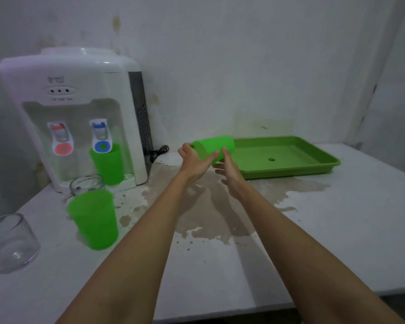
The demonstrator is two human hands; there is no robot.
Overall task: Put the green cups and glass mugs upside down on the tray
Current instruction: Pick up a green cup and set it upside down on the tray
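Note:
A bright green cup (pixel 212 146) lies tipped on its side in the air just left of the green tray (pixel 313 170), gripped by both hands. My left hand (pixel 194 160) wraps it from the left, my right hand (pixel 228 167) supports it from the right and below. The tray holds nothing. Another green cup (pixel 108 163) stands upright under the dispenser's blue tap. A third green cup (pixel 94 220) stands upright at the near left. One glass mug (pixel 87 184) stands behind it, and a second glass mug (pixel 8 242) stands at the far left edge.
A white water dispenser (pixel 73 113) stands at the back left against the wall, its black cord (pixel 158 152) lying beside it. A large wet stain (pixel 208 206) spreads over the white table between the dispenser and the tray. The table's front edge runs near the bottom.

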